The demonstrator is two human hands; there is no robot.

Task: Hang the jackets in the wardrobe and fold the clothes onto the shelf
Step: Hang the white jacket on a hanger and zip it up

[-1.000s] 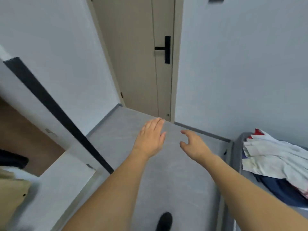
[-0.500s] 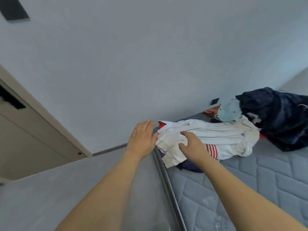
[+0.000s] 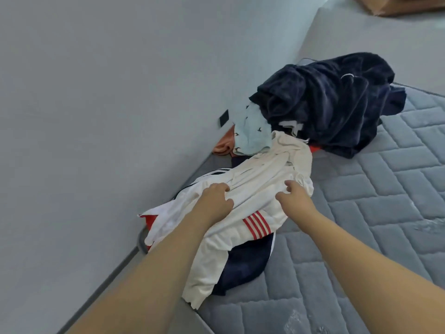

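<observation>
white jacket point(image 3: 255, 186): crumpled, red-striped | left hand point(image 3: 214, 203) fingers pinching it | right hand point(image 3: 296, 201) curled, touching

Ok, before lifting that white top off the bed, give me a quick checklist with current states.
1. Left hand grips white top: ok, fingers curl into the cloth.
2. Right hand grips it: not ok, thumb and finger spread above the cloth, not yet closed.
3. Top free of other clothes: not ok, light blue cloth overlaps its far end.
4. Nothing clinging underneath: cannot tell, dark garment lies beneath it.
5. Navy fleece clear of the lift: cannot tell, its edge meets the top's far end.
6. Mattress room beside the pile: ok.
</observation>
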